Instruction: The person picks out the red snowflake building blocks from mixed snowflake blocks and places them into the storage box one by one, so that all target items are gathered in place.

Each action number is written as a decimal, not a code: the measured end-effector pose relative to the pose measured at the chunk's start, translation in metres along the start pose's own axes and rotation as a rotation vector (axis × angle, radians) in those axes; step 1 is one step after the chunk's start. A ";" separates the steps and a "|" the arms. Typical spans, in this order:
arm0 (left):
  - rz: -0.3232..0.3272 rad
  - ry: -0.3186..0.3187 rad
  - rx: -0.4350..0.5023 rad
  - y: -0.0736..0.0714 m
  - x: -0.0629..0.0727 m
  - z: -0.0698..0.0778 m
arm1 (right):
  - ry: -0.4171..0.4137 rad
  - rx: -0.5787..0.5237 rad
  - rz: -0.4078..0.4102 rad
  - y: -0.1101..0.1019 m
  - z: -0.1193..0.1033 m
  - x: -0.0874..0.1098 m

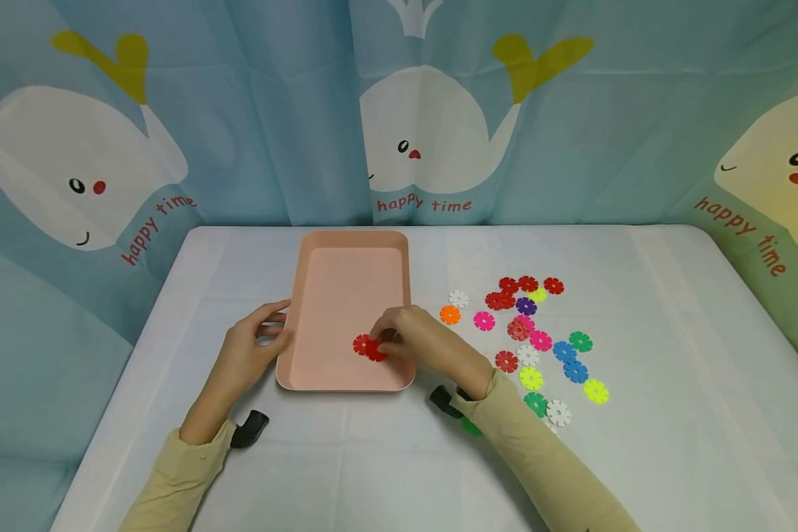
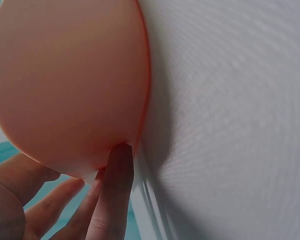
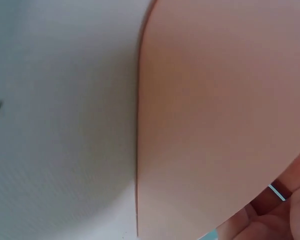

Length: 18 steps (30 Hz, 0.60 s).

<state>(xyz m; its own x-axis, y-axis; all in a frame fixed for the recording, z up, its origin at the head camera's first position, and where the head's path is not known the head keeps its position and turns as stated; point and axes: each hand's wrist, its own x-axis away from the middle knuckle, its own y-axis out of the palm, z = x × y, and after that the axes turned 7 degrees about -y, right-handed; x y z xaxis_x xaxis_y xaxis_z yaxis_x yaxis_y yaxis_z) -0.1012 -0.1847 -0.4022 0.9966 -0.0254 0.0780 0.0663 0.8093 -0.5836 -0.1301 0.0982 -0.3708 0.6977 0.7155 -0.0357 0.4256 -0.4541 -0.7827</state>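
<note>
My left hand (image 1: pixel 249 346) rests along the left side of the pink tray (image 1: pixel 352 236), its thumb and fingers spread apart against the edge. In the left wrist view, a fingertip (image 2: pixel 121 152) touches the tray's outer wall. Over the tray's lower right part, my right hand (image 1: pixel 422 338) pinches a red notched plastic disc (image 1: pixel 375 352) between thumb and fingers. Another red notched disc (image 1: pixel 362 344) lies beside it, partly overlapped. The right wrist view has the tray's outer wall (image 3: pixel 205 110) covering most of the hand and hiding the discs.
Right of the tray, notched discs in several colours lie scattered, among them an orange one (image 1: pixel 450 315), a purple one (image 1: pixel 526 306) and a blue one (image 1: pixel 575 371). Some overlap. A green disc (image 1: pixel 471 426) is partly under the right sleeve. A printed curtain (image 1: pixel 266 148) hangs behind the white table (image 1: pixel 672 355).
</note>
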 end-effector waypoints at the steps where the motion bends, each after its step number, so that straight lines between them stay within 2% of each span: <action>1: -0.001 0.000 0.001 0.000 0.000 0.000 | -0.001 0.002 -0.005 0.000 0.000 0.000; 18: -0.002 0.000 -0.001 0.000 0.001 0.001 | -0.037 0.010 -0.024 0.002 -0.001 0.000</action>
<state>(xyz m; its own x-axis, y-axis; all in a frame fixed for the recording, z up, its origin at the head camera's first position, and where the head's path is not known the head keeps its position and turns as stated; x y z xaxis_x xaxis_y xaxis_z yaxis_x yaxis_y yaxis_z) -0.1006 -0.1842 -0.4018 0.9965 -0.0268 0.0790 0.0681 0.8087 -0.5842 -0.1287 0.0969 -0.3714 0.6657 0.7452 -0.0397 0.4360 -0.4315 -0.7898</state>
